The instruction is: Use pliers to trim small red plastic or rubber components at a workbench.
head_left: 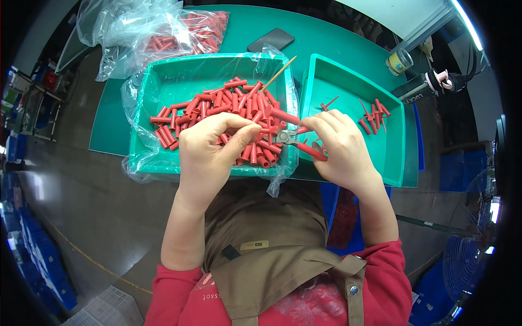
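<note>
Over the left green tray [142,103], my left hand [206,152] pinches a small red plastic piece [266,130] between thumb and forefinger. Its far end is hard to make out against the red parts behind. My right hand [345,149] grips red-handled cutting pliers [284,137], their metal jaws pointing left and close to the piece; I cannot tell whether they touch it. Beneath both hands lies a heap of short red flanged tubes [209,103] in the plastic-lined tray. A thin yellowish stick [281,71] leans out of the heap.
The right green tray [399,152] holds several red parts [375,116], some with thin pointed tips. Behind are a clear bag of red parts [193,35], a dark phone-like slab [272,39] and a yellow-labelled can [399,61]. A wire-caged fan [465,261] stands at the right.
</note>
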Motion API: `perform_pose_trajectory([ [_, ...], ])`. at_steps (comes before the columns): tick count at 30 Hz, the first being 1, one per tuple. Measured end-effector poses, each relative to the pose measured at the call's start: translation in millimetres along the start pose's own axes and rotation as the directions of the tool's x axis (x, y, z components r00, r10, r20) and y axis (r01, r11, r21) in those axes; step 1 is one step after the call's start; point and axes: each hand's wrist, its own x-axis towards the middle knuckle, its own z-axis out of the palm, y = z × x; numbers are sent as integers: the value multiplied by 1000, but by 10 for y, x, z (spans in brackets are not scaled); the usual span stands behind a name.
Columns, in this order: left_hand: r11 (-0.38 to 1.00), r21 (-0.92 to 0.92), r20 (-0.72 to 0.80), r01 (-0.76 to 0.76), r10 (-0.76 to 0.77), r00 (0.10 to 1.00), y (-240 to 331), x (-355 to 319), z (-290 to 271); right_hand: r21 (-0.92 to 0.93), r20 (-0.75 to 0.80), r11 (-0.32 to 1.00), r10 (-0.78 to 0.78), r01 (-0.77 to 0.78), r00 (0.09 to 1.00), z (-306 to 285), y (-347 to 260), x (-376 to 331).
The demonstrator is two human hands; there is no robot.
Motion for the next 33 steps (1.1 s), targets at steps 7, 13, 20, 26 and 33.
perform_pose_trajectory([
  [7, 999, -26, 17, 19, -18, 1000, -10, 2, -5, 47, -11, 999, -14, 15, 1000, 12, 21, -5],
  [13, 999, -42, -27, 26, -27, 999, 17, 3, 25, 74, -15, 997, -16, 17, 1000, 2, 30, -15],
  [20, 1000, -30, -1, -5, 5, 1000, 47, 7, 27, 88, -7, 996, -1, 2, 1000, -6, 25, -24],
  [26, 998, -65, -14, 16, -17, 1000, 61, 11, 38, 86, 8, 996, 21, -22, 1000, -15, 20, -23],
  [33, 997, -67, -12, 25, -26, 1000, 42, 15, 48, 77, -7, 997, 32, -31, 999, 1, 11, -48],
])
